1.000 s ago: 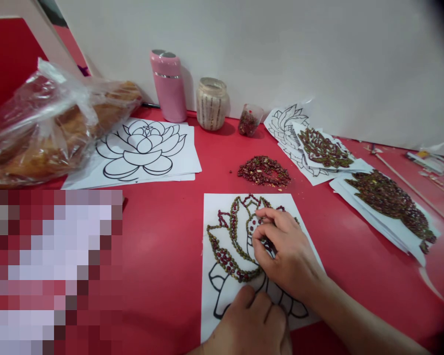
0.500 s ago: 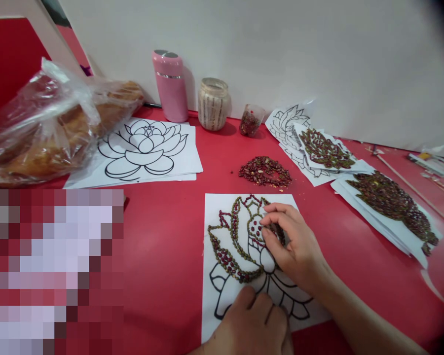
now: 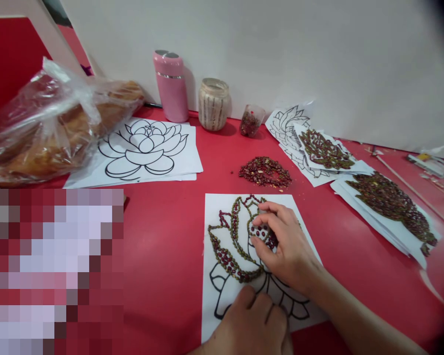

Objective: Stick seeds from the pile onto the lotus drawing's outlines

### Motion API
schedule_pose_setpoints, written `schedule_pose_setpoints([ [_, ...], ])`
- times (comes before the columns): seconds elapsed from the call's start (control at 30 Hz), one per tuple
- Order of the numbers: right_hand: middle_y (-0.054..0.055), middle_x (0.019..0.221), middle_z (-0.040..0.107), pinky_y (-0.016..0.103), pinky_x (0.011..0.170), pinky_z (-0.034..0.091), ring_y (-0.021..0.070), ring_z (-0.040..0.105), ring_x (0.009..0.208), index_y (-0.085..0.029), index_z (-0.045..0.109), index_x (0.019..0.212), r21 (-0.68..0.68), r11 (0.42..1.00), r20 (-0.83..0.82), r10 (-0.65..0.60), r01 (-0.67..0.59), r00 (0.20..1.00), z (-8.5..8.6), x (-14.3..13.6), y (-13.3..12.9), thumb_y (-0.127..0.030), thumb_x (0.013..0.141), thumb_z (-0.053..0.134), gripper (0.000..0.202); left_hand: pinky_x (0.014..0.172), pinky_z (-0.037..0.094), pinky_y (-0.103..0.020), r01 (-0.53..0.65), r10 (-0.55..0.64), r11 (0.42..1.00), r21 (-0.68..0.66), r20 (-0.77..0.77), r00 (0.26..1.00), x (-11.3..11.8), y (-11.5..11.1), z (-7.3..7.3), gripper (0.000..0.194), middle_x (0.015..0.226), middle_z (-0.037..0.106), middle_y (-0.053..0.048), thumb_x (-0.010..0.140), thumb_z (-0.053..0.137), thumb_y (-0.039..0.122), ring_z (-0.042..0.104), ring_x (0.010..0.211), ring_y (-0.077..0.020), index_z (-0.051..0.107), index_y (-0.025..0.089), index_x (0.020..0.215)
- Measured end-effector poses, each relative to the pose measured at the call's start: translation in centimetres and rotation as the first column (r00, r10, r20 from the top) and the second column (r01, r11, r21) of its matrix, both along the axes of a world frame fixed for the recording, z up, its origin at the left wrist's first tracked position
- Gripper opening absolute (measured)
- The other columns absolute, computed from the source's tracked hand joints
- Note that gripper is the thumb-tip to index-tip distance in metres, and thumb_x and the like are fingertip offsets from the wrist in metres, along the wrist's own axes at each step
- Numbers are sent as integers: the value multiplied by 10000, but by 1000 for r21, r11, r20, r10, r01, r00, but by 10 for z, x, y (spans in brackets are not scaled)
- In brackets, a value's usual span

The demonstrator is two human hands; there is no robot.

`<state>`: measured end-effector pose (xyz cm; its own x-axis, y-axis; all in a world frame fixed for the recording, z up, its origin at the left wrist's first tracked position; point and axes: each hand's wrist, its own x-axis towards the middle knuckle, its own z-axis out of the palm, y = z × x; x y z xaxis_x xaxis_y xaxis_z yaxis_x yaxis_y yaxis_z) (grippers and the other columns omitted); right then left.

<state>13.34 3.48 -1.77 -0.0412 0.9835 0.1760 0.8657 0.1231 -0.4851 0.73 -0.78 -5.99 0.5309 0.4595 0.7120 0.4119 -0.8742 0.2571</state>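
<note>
White lotus-printed paper (image 3: 225, 287), red-green beans (image 3: 226, 261) edging upper petals (image 3: 222, 240), lower bare, is being overhung by the unclenched right hand (image 3: 290, 245), left hand's (image 3: 253, 320) grip indeterminable.

A red tabletop (image 3: 163, 236) is backed by a white partition (image 3: 244, 54). At the far left, something brown is wrapped in a knotted clear plastic bag (image 3: 59, 123), by which the left side of a stack of lotus drawings (image 3: 144, 153) is partly covered. Behind the drawings a pink flask (image 3: 172, 91) is stood upright near the partition, and beside it a glass jar (image 3: 213, 106) is seen, marked with dark vertical streaks. On the right, line-drawn sheets (image 3: 286, 123) are partly overlain by a seed-covered sheet (image 3: 327, 150); nearer, a paper stack (image 3: 392, 212) is topped with more seeds. Beyond these are laid a thin pale rod (image 3: 403, 177) and small scraps (image 3: 442, 185), too blurred to be told apart
</note>
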Motion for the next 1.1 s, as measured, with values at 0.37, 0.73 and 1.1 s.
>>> schedule_pose_setpoints([
  [0.37, 83, 1129, 476, 436, 839, 392, 252, 445, 1047, -223, 528, 913, 28, 999, 22, 36, -37, 999, 0, 5, 2, -238, 733, 560, 183, 487, 204, -298, 5, -4, 999, 37, -34, 999, 0, -1, -1, 309, 469, 399, 31, 781, 384, 16, 369, 460, -119, 441, 165, 516],
  [0.73, 62, 1138, 452, 377, 860, 398, 218, 439, 1054, -237, 526, 937, 61, 998, -67, -4, 8, 998, 4, 17, 2, -252, 798, 501, 142, 486, 201, -287, 43, -38, 997, 66, -66, 997, -4, 2, 6, 288, 487, 416, 33, 774, 379, -4, 379, 460, -117, 456, 162, 551],
  [1.1, 89, 1156, 446, 456, 849, 393, 266, 420, 1082, -229, 535, 932, 37, 998, 36, 56, -57, 998, 0, 9, 4, -244, 729, 571, 207, 501, 219, -280, 6, 0, 995, 101, -65, 998, -2, 2, -3, 286, 483, 404, 39, 814, 387, 39, 386, 460, -112, 446, 166, 564],
])
